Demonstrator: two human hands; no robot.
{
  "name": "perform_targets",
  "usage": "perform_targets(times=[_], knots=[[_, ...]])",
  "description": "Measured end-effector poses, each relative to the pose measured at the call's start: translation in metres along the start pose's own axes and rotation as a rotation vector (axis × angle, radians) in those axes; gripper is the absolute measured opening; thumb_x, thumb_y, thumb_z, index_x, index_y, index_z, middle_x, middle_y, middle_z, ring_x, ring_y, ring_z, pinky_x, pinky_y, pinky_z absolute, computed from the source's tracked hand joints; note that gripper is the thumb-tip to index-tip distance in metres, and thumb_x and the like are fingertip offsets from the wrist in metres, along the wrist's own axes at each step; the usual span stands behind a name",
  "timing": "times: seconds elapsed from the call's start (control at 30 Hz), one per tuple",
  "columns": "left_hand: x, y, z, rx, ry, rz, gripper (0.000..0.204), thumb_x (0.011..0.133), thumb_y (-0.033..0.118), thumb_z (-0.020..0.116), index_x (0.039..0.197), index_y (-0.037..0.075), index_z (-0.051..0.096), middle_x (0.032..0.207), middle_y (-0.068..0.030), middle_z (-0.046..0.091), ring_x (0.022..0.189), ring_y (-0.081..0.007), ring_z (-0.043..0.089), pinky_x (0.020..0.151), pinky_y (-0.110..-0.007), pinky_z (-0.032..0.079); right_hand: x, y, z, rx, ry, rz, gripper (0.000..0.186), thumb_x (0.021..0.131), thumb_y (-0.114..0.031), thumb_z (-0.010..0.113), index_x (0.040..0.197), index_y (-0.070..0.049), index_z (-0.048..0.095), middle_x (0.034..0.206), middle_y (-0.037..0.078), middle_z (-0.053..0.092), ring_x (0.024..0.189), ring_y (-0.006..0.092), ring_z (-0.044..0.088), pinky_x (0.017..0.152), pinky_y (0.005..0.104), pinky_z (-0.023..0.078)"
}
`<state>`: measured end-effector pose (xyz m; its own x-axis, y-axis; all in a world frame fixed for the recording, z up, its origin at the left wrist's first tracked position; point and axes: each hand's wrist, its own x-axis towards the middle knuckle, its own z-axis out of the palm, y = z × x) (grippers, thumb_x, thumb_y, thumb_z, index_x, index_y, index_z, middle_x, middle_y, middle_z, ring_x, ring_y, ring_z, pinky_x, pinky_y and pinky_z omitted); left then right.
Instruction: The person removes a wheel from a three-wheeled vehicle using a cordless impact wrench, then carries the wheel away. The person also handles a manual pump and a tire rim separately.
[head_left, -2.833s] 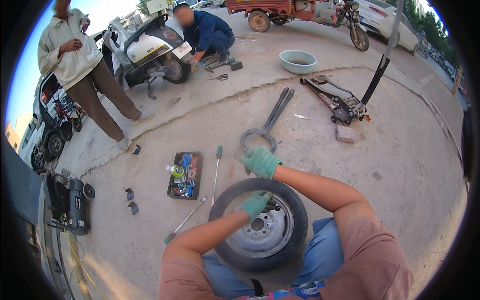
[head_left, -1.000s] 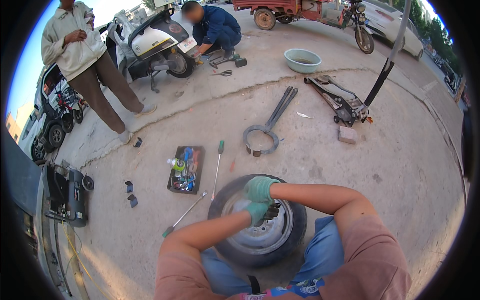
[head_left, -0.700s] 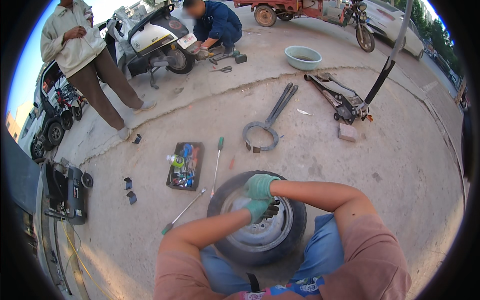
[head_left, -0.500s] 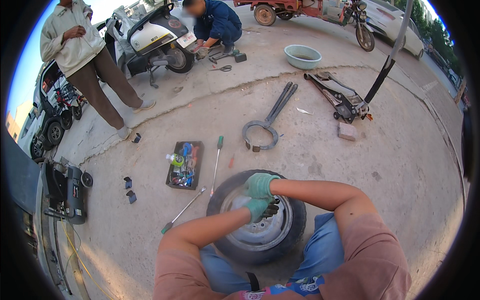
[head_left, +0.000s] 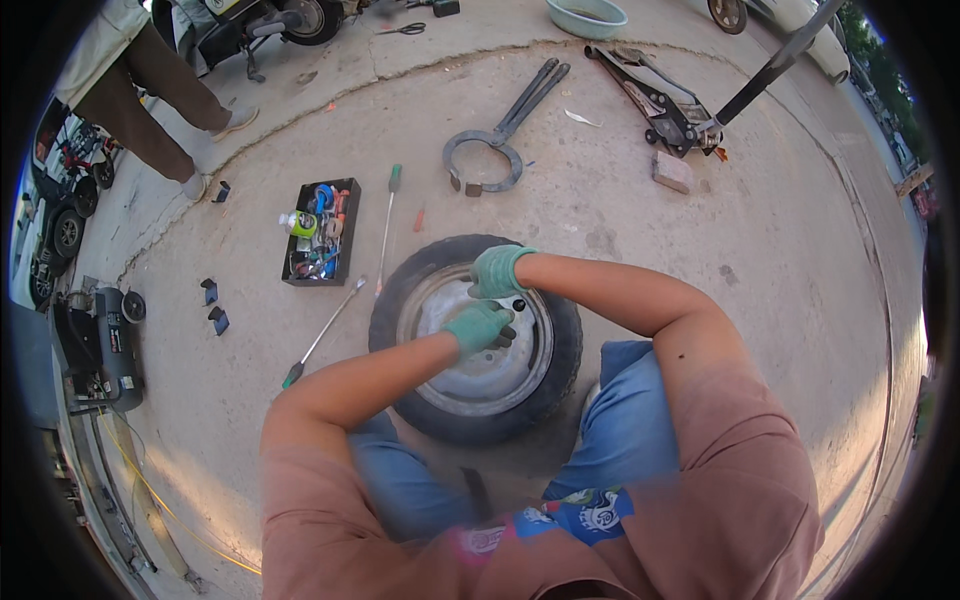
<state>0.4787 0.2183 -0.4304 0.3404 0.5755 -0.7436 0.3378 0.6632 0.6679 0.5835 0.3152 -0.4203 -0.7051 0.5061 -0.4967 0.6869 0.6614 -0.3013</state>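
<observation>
A wheel with a black tyre (head_left: 552, 395) and a dull silver rim (head_left: 490, 390) lies flat on the concrete between my knees. Both hands wear green gloves with dark fingertips. My left hand (head_left: 478, 328) is over the middle of the rim, its fingers curled. By its thumb shows a small black round piece (head_left: 519, 305); whether it sits in the rim or in my fingers cannot be made out. Just beyond, my right hand (head_left: 497, 273) is closed over the rim's far part, knuckles up. Whatever its fingers hold is hidden beneath the glove.
Left of the wheel lie two green-handled metal bars (head_left: 390, 222) and a black tool box (head_left: 343, 235). Large ring-jawed tongs (head_left: 483, 143), a floor jack (head_left: 665, 105) and a brick (head_left: 672, 172) lie farther off. A compressor (head_left: 115, 345) stands left; a person (head_left: 150, 85) stands far left.
My view has tipped downward, so the scene sits higher in the picture and the crouching person's upper body has left it. Both hands stay over the rim, slightly shifted.
</observation>
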Motion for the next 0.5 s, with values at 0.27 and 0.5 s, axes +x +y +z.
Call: perform_targets(times=[0.27, 0.5], knots=[[0.04, -0.075, -0.085, 0.543, 0.305, 0.142, 0.033, 0.092, 0.024, 0.056, 0.11, -0.004, 0.06, 0.091, -0.0153, 0.068, 0.071, -0.019, 0.068, 0.068, -0.032, 0.053, 0.006, 0.096, 0.035, 0.037, -0.058, 0.278, 0.046, 0.078, -0.043, 0.059, 0.095, -0.002, 0.07, 0.097, 0.022, 0.066, 0.093, 0.0365, 0.063, 0.084, 0.0425, 0.049], [0.043, -0.065, -0.134, 0.824, 0.702, 0.004, 0.046, 0.086, 0.042, 0.052, 0.11, 0.003, 0.059, 0.115, -0.0208, 0.06, 0.109, -0.0374, 0.057, 0.092, -0.046, 0.045, 0.014, 0.119, 0.036, 0.229, 0.083, 0.462, 0.051, 0.08, -0.043, 0.059, 0.103, 0.0, 0.068, 0.105, 0.023, 0.065, 0.099, 0.0355, 0.063, 0.087, 0.0424, 0.048]])
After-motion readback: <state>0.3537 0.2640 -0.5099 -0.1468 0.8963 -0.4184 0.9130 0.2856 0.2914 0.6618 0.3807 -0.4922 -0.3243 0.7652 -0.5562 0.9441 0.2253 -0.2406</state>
